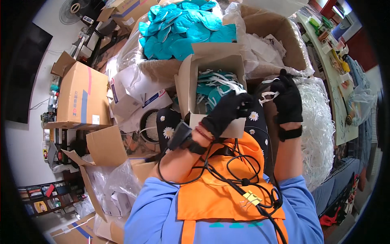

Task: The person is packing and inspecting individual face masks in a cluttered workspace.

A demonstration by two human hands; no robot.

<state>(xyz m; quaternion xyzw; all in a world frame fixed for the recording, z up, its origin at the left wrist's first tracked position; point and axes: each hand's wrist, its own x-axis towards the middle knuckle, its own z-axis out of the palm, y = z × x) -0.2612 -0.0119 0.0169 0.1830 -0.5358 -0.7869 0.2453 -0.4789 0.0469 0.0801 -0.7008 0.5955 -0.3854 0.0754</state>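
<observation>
Both my hands wear black gloves. My left hand (226, 110) is closed at the front edge of a small open cardboard box (194, 77) that holds several teal face masks (211, 87) with white ear loops. My right hand (287, 99) is raised just right of the box, fingers pinched on a white ear-loop strap (268, 96). The strap runs toward my left hand; whether that hand also grips it is hidden. A black device (180, 135) is strapped to my left wrist, with black cables hanging over an orange vest.
A big carton of loose teal masks (183, 28) stands behind the small box. Another carton with clear plastic bags (280, 40) sits at the back right. A heap of white strips (317, 126) lies at my right. Cardboard boxes (83, 95) and plastic wrap crowd the left.
</observation>
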